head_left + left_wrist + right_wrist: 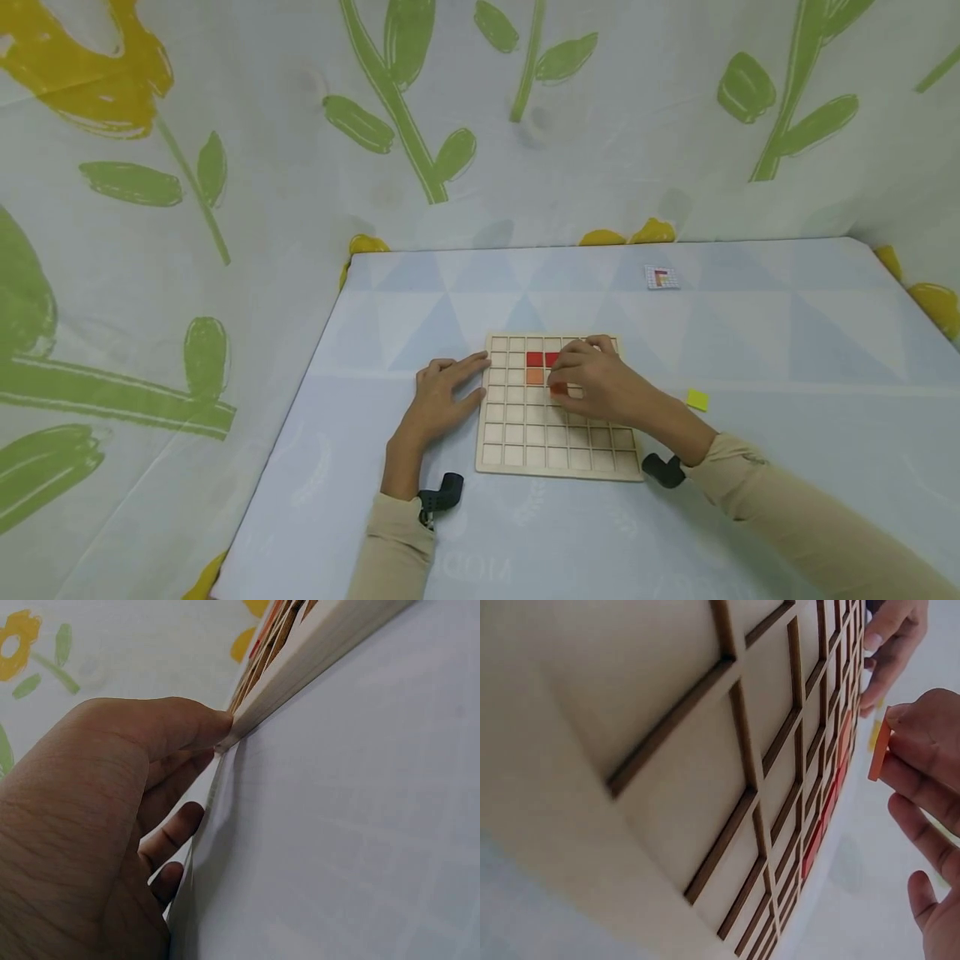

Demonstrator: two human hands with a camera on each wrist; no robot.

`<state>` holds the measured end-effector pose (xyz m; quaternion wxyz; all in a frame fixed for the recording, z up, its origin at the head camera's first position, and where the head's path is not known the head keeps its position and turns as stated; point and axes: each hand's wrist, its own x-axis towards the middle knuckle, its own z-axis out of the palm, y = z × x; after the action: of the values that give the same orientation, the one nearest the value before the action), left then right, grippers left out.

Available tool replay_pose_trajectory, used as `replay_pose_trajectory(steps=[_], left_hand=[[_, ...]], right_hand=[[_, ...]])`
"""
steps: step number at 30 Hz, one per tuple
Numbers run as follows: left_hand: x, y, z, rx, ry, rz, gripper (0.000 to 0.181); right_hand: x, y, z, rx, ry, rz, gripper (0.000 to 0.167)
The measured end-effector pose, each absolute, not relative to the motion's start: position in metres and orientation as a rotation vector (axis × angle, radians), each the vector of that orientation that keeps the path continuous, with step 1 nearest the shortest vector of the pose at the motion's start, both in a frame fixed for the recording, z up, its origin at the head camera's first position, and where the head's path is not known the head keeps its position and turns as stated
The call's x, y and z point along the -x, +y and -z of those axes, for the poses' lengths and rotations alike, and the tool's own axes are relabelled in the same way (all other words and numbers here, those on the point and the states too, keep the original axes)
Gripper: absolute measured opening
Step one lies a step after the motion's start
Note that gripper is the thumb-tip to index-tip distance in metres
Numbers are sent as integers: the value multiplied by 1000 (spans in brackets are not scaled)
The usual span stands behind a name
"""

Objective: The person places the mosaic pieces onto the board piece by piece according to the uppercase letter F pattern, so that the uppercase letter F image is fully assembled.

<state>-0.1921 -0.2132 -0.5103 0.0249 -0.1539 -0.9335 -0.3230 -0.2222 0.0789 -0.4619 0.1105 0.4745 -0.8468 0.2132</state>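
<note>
A wooden grid board [517, 457] lies on the table. My right hand [600, 383] is over its right half, pinching a square orange tile [881, 754] between thumb and fingers; the tile is held off the grid. Red tiles [534, 359] sit in one row of cells, partly covered by the right hand. Directly below them lies another orange tile [535, 377] in its cell. At the board's left edge, my left hand [441, 398] touches the rim with its thumb and fingertips, as the left wrist view [112, 772] also has it.
A yellow tile [697, 400] lies on the table right of the board, near the right wrist. Farther back is a small card [662, 277] printed with a coloured grid pattern. Flowered cloth [262, 167] hangs behind and beside the table [315, 467].
</note>
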Motion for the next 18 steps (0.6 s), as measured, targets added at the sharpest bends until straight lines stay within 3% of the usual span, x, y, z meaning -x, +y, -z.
replay_pose_trajectory(steps=[18], left_hand=[[194, -213, 512, 465, -2912, 996, 48]], right_hand=[[226, 52, 467, -1382, -2579, -445, 9]])
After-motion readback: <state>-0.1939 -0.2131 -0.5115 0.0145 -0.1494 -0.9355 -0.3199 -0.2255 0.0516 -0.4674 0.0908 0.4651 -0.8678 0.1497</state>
